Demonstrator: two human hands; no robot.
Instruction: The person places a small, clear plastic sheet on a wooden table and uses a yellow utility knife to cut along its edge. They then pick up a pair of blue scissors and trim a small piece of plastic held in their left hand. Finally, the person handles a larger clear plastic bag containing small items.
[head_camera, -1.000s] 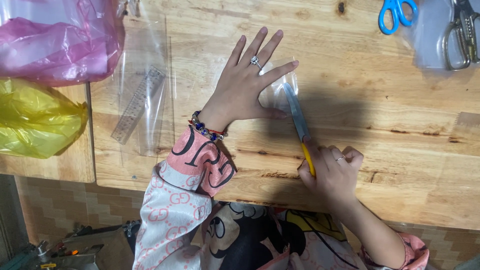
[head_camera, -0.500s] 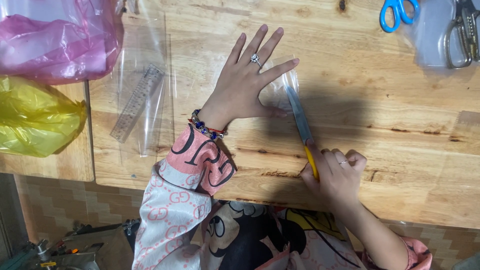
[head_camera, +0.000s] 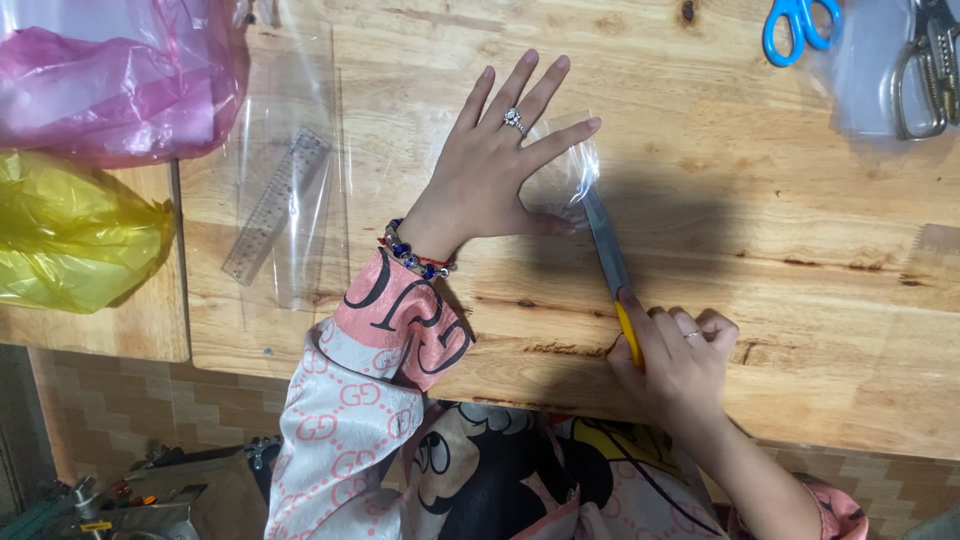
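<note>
A: Item one, our left hand (head_camera: 500, 175): fingers spread wide, palm pressed flat on a small clear plastic sheet (head_camera: 568, 170) lying on the wooden table (head_camera: 780, 250). A ring sits on one finger, a beaded bracelet (head_camera: 415, 255) at the wrist.

B: Item two, our right hand (head_camera: 680, 360): fingers curled tight around the yellow handle of a utility knife (head_camera: 610, 270). We note its blade running up along the right edge of the plastic sheet, the tip just beside our left thumb.

A: Item three, left of the hands: a transparent ruler (head_camera: 277, 205) resting under or inside a larger clear plastic bag (head_camera: 300, 150); we cannot tell which.

B: Item four, far left: a pink plastic bag (head_camera: 110, 85) above a yellow plastic bag (head_camera: 70, 235).

A: Item five, top right, well apart from us: blue-handled scissors (head_camera: 800, 25) and metal shears (head_camera: 925, 70) on another clear sheet.
</note>
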